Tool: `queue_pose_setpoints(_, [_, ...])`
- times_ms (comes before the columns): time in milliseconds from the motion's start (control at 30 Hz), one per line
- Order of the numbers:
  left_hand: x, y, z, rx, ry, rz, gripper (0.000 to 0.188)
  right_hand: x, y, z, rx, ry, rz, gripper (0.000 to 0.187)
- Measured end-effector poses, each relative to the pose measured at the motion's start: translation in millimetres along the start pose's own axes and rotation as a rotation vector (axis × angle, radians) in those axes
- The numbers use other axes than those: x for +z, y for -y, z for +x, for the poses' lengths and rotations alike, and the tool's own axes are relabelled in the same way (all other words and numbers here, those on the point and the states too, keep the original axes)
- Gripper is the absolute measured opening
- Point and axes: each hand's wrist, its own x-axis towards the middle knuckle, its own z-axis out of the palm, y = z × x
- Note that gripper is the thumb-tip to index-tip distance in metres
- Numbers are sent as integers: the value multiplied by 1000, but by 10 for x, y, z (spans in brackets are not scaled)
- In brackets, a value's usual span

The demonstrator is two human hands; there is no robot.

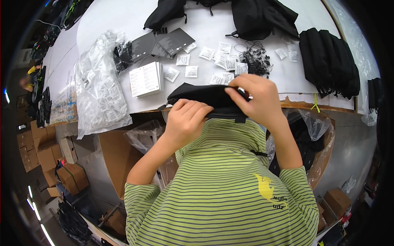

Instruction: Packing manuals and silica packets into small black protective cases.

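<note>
Well, nearest is the person's green striped shirt point(213, 180), with an open cardboard box point(117, 160) to its left and, to its right, another box lined with clear plastic and holding black things point(301, 135). Beyond the shirt, at the near edge of the table point(287, 87), both hands hold a black pouch point(221, 105) that lies stretched left to right between them. The left hand point(186, 121) is curled closed over the pouch's near left part, fingers bent together across the fabric; the right hand point(255, 97) is nearly closed, thumb and forefinger pinching the pouch's far edge toward its right end. A yellow tie point(315, 103) hangs at the table's near edge, to the right. Just past the pouch, on the left, stands a stack of white booklets point(145, 80), with a clear bag full of white packets point(102, 90) farther left. Loose white packets point(191, 71) lie scattered beyond the pouch, beside a tangle of black cords point(255, 57). On the right rests a row of folded black pouches point(328, 61). Farther off, dark printed cards point(177, 41) overlap on the left, and more black bags point(262, 18) lie along the far side
</note>
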Motion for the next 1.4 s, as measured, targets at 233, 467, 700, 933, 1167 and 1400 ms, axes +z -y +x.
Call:
queue_pose_setpoints(233, [-4,-1,18,-117,5,-14,22,-112,-62,8,382,438,552,24])
queue_pose_setpoints(467, [-126,12,-108,-356,11,-142,20,-78,-381,-501,432,397,462,70])
queue_pose_setpoints(700, [-133,-16,-333,-653,110,-358,22,370,-487,-782,431,220,520,20])
queue_pose_setpoints(933, [-278,206,-530,-960,465,-898,25,-12,-571,-724,744,311,1175,59])
queue_pose_setpoints(1167, [-254,170,-459,-1041,467,-918,25,-555,-691,-609,764,332,452,33])
queue_pose_setpoints(1400, [-387,-155,-87,-865,569,-619,22,-393,-1040,-747,947,-763,1435,16])
